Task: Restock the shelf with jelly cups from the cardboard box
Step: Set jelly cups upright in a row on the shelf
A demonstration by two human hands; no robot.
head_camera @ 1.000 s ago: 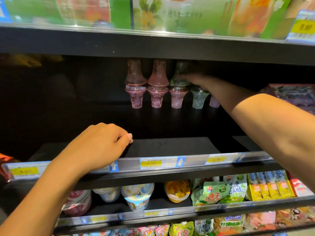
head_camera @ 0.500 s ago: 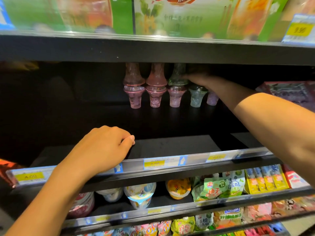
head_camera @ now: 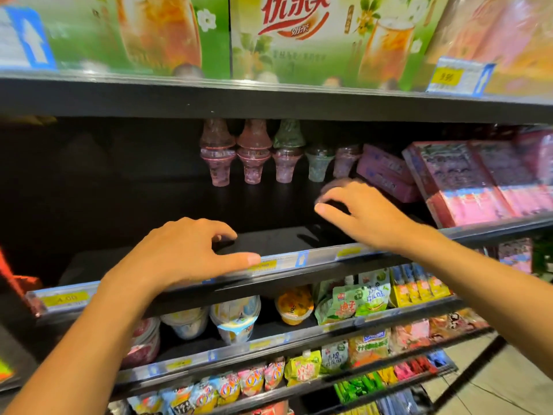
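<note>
The left hand (head_camera: 185, 253) rests palm-down on the front edge of the dark shelf (head_camera: 284, 238), fingers loosely bent and thumb lying along the price strip (head_camera: 299, 260). The right hand (head_camera: 362, 214) hovers above the shelf with its fingers spread. It is blurred and seems to hold nothing. The jelly cups (head_camera: 254, 157) stand in a stacked row at the back of the shelf.

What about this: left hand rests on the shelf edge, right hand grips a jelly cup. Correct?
No. The head view shows the right hand empty and open, in front of the jelly cups. The left hand does rest on the shelf edge.
</note>
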